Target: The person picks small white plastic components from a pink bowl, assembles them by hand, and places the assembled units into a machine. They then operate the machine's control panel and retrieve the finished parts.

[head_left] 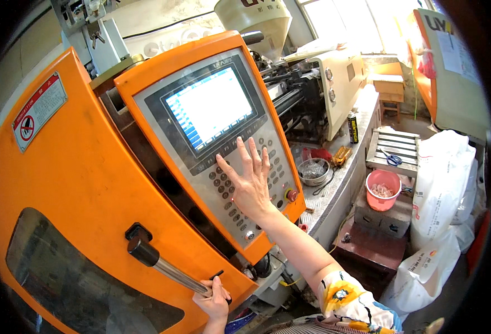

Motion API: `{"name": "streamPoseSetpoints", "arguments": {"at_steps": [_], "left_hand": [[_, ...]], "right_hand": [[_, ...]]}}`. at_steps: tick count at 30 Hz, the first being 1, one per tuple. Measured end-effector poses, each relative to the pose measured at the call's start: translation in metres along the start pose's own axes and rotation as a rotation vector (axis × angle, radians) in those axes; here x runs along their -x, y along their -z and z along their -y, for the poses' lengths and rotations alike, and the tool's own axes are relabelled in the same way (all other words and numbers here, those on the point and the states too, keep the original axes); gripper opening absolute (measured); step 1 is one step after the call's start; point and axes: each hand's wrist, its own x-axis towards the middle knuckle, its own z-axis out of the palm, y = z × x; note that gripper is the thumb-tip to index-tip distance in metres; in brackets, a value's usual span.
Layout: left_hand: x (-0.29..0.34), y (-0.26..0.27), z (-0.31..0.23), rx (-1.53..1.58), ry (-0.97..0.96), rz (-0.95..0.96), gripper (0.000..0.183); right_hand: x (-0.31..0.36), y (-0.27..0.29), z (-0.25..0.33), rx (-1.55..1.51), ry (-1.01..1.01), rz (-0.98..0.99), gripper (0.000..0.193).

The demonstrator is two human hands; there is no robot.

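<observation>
My right hand (251, 181) lies over the button keypad of an orange and grey control panel (162, 106), fingers spread. Its fingertips reach the row of keys just under the lit screen (209, 103), and the palm hides part of the keypad. Low in the view, my left hand (213, 301) is closed around the lower end of a metal bar door handle (170, 271). That handle has a black mount and stands out from the orange machine door (100, 195). A red emergency stop button (291, 195) sits to the right of my right wrist.
Beside the panel, a metal bowl (314, 171) and a spray can (353, 127) stand on the machine ledge. Farther right are a pink bucket (383, 190) with small clear pieces, blue scissors (391, 158) on a slatted crate, and white sacks (437, 189). A dark window (84, 273) is set in the door.
</observation>
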Motion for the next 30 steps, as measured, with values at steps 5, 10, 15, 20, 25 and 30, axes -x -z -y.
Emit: {"name": "streamPoseSetpoints", "arguments": {"at_steps": [5, 10, 15, 20, 25, 30], "left_hand": [[0.000, 0.001, 0.000, -0.039, -0.010, 0.006, 0.024], [0.000, -0.002, -0.004, -0.036, 0.010, -0.012, 0.025], [0.000, -0.001, 0.001, -0.047, 0.002, -0.017, 0.025], [0.000, -0.001, -0.001, -0.043, 0.003, -0.025, 0.024], [0.000, -0.003, -0.003, -0.025, 0.004, -0.018, 0.023], [-0.001, 0.000, 0.005, -0.024, -0.024, 0.006, 0.019]], "right_hand": [[0.003, 0.001, -0.002, -0.022, 0.022, -0.025, 0.074], [0.018, 0.005, -0.005, -0.045, -0.051, -0.069, 0.072], [0.030, -0.005, -0.017, 0.025, -0.081, -0.039, 0.065], [0.031, -0.007, -0.019, 0.025, -0.078, -0.040, 0.065], [0.034, -0.006, -0.013, -0.029, -0.070, -0.051, 0.064], [0.045, -0.006, -0.009, -0.100, 0.022, -0.102, 0.060]]}}
